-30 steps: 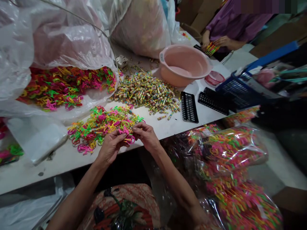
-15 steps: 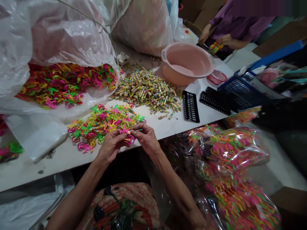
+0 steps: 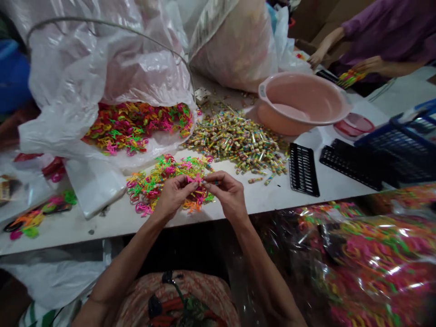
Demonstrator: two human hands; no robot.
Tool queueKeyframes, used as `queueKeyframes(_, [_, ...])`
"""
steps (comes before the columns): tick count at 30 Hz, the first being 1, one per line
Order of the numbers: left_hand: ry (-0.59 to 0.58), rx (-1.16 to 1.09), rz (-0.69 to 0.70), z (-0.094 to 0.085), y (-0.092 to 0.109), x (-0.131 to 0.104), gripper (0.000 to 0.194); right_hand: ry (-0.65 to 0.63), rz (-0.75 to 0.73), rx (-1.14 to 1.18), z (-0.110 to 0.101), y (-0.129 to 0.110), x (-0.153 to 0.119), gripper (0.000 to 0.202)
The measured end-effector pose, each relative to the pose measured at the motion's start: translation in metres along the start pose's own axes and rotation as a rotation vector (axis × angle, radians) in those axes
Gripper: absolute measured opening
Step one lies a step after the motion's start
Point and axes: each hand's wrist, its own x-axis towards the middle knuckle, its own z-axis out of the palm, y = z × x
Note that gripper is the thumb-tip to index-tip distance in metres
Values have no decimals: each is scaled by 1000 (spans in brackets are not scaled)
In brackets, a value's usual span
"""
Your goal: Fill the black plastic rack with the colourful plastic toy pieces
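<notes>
Your fingers [image 3: 190,185] pinch a small pink plastic piece [image 3: 197,180] from both sides, your left hand [image 3: 175,196] and right hand [image 3: 229,195] closed on it together just above the near edge of the white surface [image 3: 279,200]. The piece sits at the fingertips, directly over the loose heap of neon plastic shapes [image 3: 160,181] that spreads toward 10 o'clock from your hands. Beyond that heap, at 11 o'clock, a large clear plastic bag [image 3: 102,72] lies open on its side with more of the same pink, green, yellow and orange shapes spilling from its mouth. At 1 o'clock a scatter of small multicoloured tubes [image 3: 238,141] covers the surface, and past it stands a pink basin [image 3: 303,102]. A black slotted tray [image 3: 303,170] lies flat at 2 o'clock, with a second black tray [image 3: 354,163] and a blue basket [image 3: 405,145] farther right. At 4 o'clock, below the surface's edge, clear packets of neon pieces [image 3: 368,254] are piled. In the far corner at 1 o'clock, another person in a purple sleeve [image 3: 391,32] holds a bundle of coloured pieces.
</notes>
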Motion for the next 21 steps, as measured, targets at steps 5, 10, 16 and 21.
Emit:
queueKeyframes(5, [276,432,241,-50,31,51,18,-11,-69,-171,-5,17,49,19])
queueKeyframes(10, [432,1246,180,-127,30,119,23,155,-165,-549,-48,30,49,18])
queueKeyframes(16, [430,1259,194,-187,15,135,13,319,24,-754,-136,44,17,27])
queueKeyframes(21, [670,726,370,-194,18,119,4,225,244,-1390,-158,42,15,30])
